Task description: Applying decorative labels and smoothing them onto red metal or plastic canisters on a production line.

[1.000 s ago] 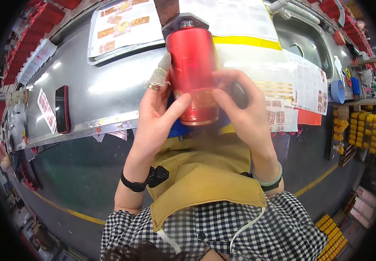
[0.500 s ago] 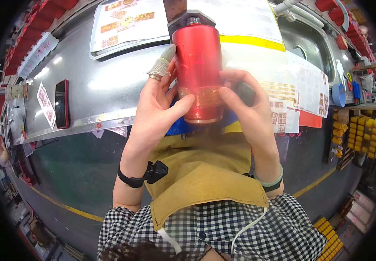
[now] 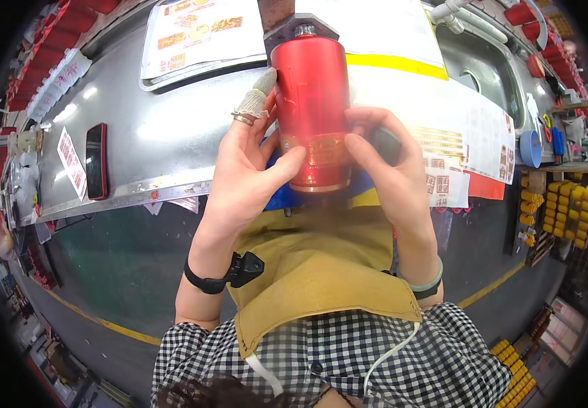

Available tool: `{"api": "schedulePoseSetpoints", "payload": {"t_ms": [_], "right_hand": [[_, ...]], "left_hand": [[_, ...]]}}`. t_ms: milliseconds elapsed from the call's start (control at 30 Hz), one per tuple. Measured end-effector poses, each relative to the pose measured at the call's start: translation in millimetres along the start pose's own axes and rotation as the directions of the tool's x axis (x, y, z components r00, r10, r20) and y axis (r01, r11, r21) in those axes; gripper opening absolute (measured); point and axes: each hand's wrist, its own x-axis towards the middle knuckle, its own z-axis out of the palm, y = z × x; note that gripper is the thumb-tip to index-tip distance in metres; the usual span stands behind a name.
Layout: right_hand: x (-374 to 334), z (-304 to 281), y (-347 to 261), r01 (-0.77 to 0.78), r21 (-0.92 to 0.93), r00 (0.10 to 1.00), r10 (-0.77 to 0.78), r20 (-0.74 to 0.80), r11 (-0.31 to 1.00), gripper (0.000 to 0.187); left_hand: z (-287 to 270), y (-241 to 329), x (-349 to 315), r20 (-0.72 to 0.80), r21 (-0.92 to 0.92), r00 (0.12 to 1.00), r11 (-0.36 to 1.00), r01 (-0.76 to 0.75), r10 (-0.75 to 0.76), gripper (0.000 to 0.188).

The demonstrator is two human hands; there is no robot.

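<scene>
The bottle [image 3: 309, 81], red and shiny, is between the two hands, and its far end meets a metal plate [image 3: 321, 25]. Around its near part there is a gold label [image 3: 320, 151].

The left hand [image 3: 243, 166] is half open and has hold of the bottle at its left side: the thumb lies on the front, at the left part of the label, and the other fingers are along the side. A grey cover [image 3: 261, 87] is on one finger of this hand, with a ring [image 3: 243, 120] just below it.

The right hand [image 3: 394, 163] is at the right edge of the bottle, beside the label. Its thumb and forefinger are bent and their tips are close together; I cannot tell if they pinch something.

Well to the left of the left hand are a phone [image 3: 96, 163] and a printed strip [image 3: 71, 163]. Ahead of this hand lies a tray [image 3: 146, 85] with a printed sheet [image 3: 202, 44]. To the right of the right hand are papers [image 3: 481, 122], and farther a blue cup [image 3: 530, 147]. Ahead and to the right is a sink [image 3: 488, 58].
</scene>
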Motion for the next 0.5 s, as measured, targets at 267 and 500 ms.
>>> {"api": "schedulePoseSetpoints", "payload": {"t_ms": [267, 500], "right_hand": [[0.9, 0.4, 0.5, -0.012, 0.015, 1.0, 0.012, 0.005, 1.0, 0.025], [0.4, -0.1, 0.5, -0.019, 0.016, 1.0, 0.019, 0.006, 1.0, 0.025]], "left_hand": [[2.2, 1.8, -2.2, 0.005, -0.044, 0.999, 0.998, 0.039, -0.039, 0.084], [1.0, -2.3, -2.6, 0.021, -0.006, 1.0, 1.0, 0.017, -0.017, 0.088]]}}
